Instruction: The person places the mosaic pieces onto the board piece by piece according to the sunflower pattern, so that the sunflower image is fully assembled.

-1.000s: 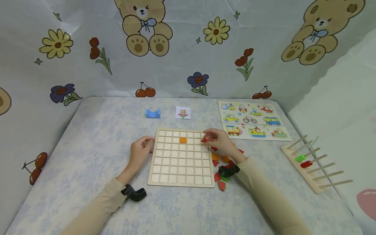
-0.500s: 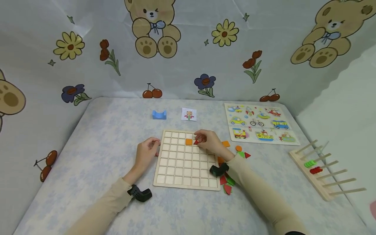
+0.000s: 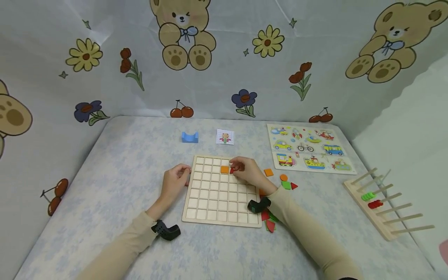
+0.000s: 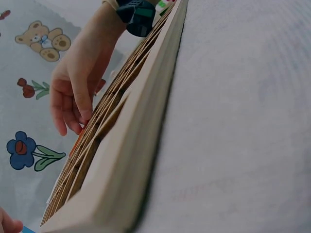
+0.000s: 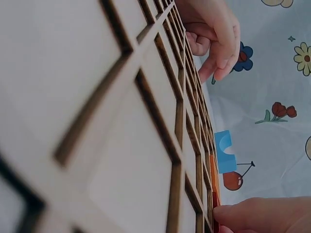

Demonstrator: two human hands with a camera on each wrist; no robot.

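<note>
A square wooden grid board (image 3: 210, 204) lies on the table, an orange square tile (image 3: 224, 169) seated in one cell of its second row. My right hand (image 3: 246, 169) pinches a small red triangle tile (image 3: 231, 170) at the cell just right of the orange one. Fingers cover most of it; in the right wrist view a red sliver (image 5: 215, 204) shows beside my thumb. Along the board's left edge, my left hand (image 3: 174, 181) rests with loosely bent fingers touching the side. The left wrist view catches only a fingertip (image 4: 9, 225) of it.
Loose red, green and orange tiles, among them a red one (image 3: 270, 226), lie along the board's right side. Behind the board are a blue notched block (image 3: 190, 137) and a pattern card (image 3: 225, 137). A vehicle picture board (image 3: 301, 149) and a peg rack (image 3: 374, 210) stand right.
My right hand has carried the red triangle tile left from the board's right edge to the cell beside the orange tile, and lowered there. The left hand keeps its place. The head view has shifted slightly.
</note>
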